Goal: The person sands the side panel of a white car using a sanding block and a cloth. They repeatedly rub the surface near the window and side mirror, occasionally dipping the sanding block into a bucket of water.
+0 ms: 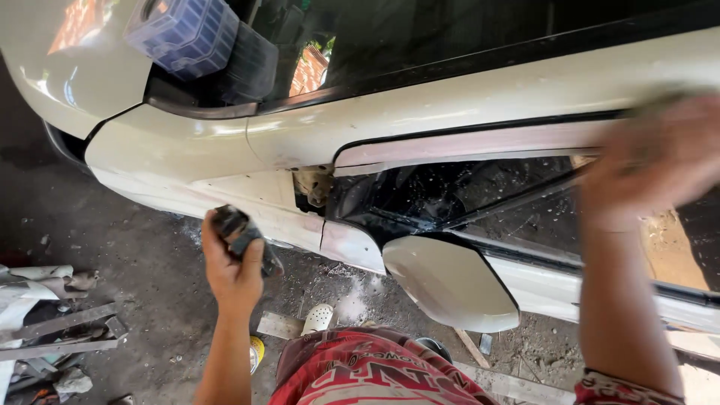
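My left hand [232, 266] is closed around a crumpled dark piece of sanding paper [238, 234], held just below the white car's front fender [187, 150] near a sanded pinkish patch [341, 244]. My right hand [651, 161] is blurred and rests against the upper edge of the car door [480, 142] at the right, where a long strip looks sanded dull. Whether that hand holds anything I cannot make out. The white side mirror [450, 281] juts out between my arms.
A blue plastic compartment box [184, 34] lies on the car by the windscreen. Metal bars and rags [52, 315] lie on the dirty concrete floor [150, 262] at the left. Wooden planks [495, 375] and a white shoe [317, 318] lie below.
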